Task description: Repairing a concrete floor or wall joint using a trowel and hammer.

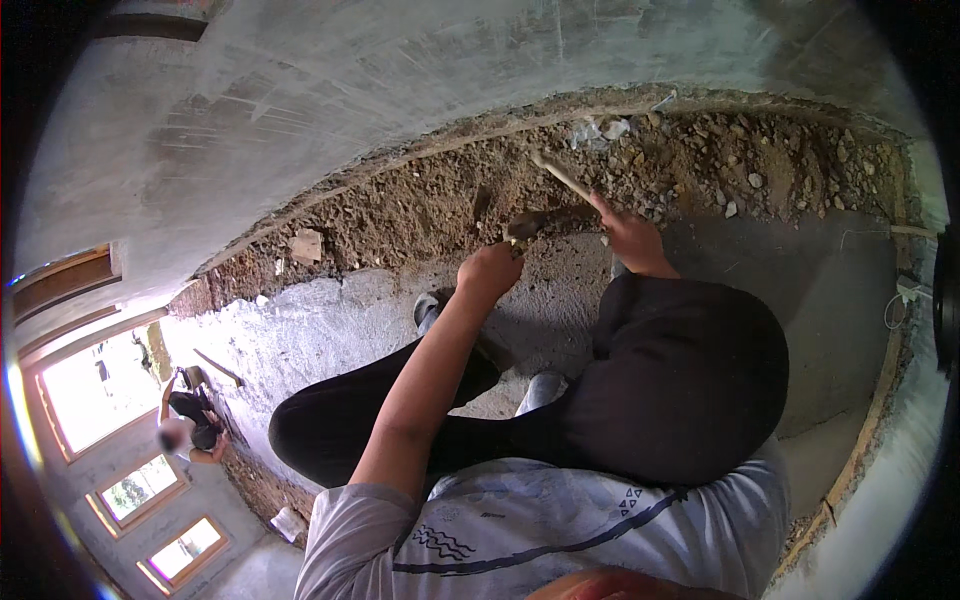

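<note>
My left hand [488, 270] is closed on a short-handled trowel [530, 225], its dark blade lying over the loose soil and gravel [420, 205] at the edge of the concrete floor [330, 325]. My right hand [625, 235], a little to the right and above my knee, grips a pale wooden stick [565, 175] that slants up over the dirt toward the wall. Some pale crumpled scraps [600, 131] lie beyond the stick's tip.
A plastered wall [350, 70] rises behind the dirt strip. At the left, another person [195, 430] crouches near a long tool [215, 365] and several windows [140, 487]. A thin loop of wire [895, 310] hangs at the right edge. A broken piece [306, 247] lies in the dirt.
</note>
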